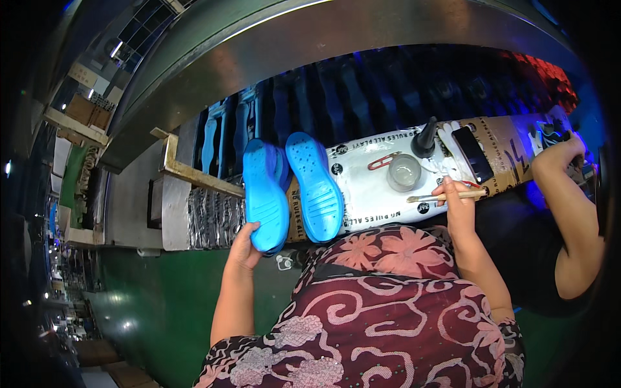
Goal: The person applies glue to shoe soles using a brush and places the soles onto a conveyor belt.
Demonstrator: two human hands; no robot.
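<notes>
My left hand [246, 246] grips the heel end of a blue shoe sole [265, 200], thumb on its upper face. A second blue sole [315, 194] lies just right of it, ridged at the near end and dotted with small holes at the far end. In my right hand [455, 204] is a thin brush [427, 198] with a light wooden handle, its bristles pointing left over a white printed sheet [362, 194]. A clear cup [404, 173] of pale liquid stands beyond the bristles.
Behind the cup are a dark nozzle bottle [424, 139] and red-handled snips [383, 161]. A phone [471, 153] lies by white gloves [448, 145]. Dark soles line the conveyor [336, 97] beyond, below a metal hood [310, 39]. A co-worker's arm [569, 200] is at right.
</notes>
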